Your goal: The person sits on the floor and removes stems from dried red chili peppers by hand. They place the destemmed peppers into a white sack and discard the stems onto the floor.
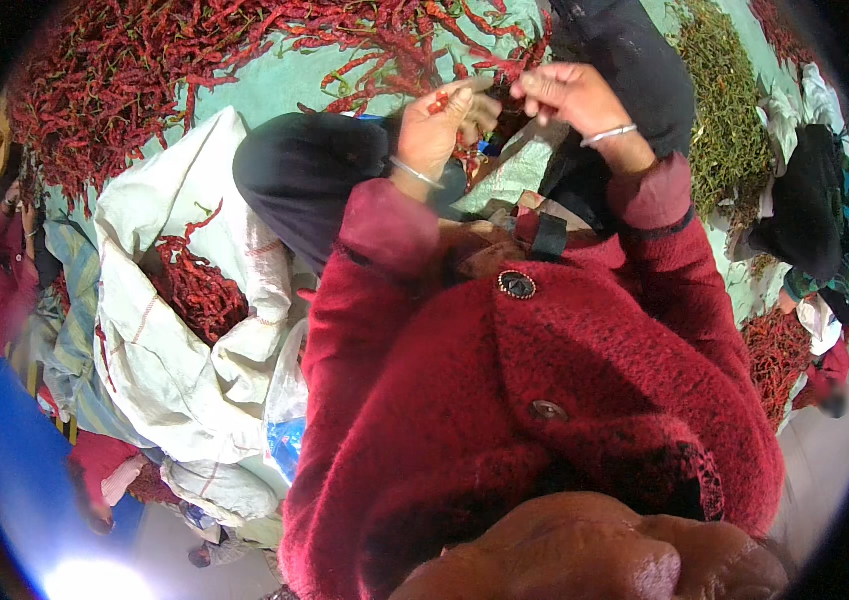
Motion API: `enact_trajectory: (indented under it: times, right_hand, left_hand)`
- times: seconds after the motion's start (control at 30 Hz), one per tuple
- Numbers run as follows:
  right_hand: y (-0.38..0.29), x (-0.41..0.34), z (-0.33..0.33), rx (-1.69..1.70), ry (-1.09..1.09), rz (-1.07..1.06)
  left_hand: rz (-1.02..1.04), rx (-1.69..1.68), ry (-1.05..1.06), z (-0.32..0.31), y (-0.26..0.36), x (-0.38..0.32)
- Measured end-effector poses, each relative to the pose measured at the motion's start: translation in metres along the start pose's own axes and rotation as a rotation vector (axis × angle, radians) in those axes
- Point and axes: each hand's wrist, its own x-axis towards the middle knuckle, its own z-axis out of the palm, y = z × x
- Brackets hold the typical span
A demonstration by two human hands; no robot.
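My left hand (443, 124) has its thumb against its curled fingers, with a small red piece of chili pepper (437, 103) showing beside the thumb. To its right, my right hand (571, 97) has thumb and fingers pinched together, and a blurred red chili pepper (501, 64) reaches out from its fingertips. Each wrist wears a silver-coloured bangle. Both hands are above my lap, between my dark-trousered knees. Below them lie a pale woven cloth (518, 169) and some red chilies, partly hidden. Just beyond the hands, wrinkled red chilies (402, 64) are spread on a pale green sheet (274, 82).
A big chili heap (117, 75) lies at upper left. An open white woven sack (169, 360) holding red chilies (203, 292) stands beside my left knee. Green stems (721, 112) are heaped at right, near another red heap (773, 360). Other people are at both edges.
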Motion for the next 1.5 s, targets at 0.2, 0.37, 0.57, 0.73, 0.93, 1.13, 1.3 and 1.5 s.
enact_trajectory:
  times: [0.2,0.37,0.57,0.73,0.93,1.13,1.3,1.5]
  right_hand:
    - [0.000,-0.022,0.035,-0.147,-0.044,-0.005]
    - [-0.004,-0.008,0.044,0.279,0.105,-0.228]
    - [0.017,-0.001,0.035,0.350,0.061,-0.142]
    - [-0.040,-0.037,0.038,0.298,-0.323,0.156]
    - [0.007,0.045,-0.009,-1.175,0.389,-0.348]
    - [0.039,0.097,-0.030,-1.362,0.497,-0.199]
    - [0.021,0.057,-0.015,-0.864,0.319,-0.286]
    - [0.017,-0.009,0.017,-0.722,0.085,-0.386]
  left_hand:
    - [-0.010,-0.505,-0.122,0.010,0.001,0.001]
    - [-0.049,0.127,0.073,-0.002,-0.017,0.001]
    - [0.406,0.831,-0.082,0.004,-0.015,0.005]
    - [0.454,1.197,0.124,-0.026,-0.006,0.018]
    - [0.281,0.532,0.254,-0.021,-0.005,0.036]
    - [0.259,0.377,0.389,-0.015,0.007,0.033]
    - [0.836,1.043,0.276,-0.003,0.020,0.019]
    - [0.865,1.418,-0.054,0.011,0.000,0.009]
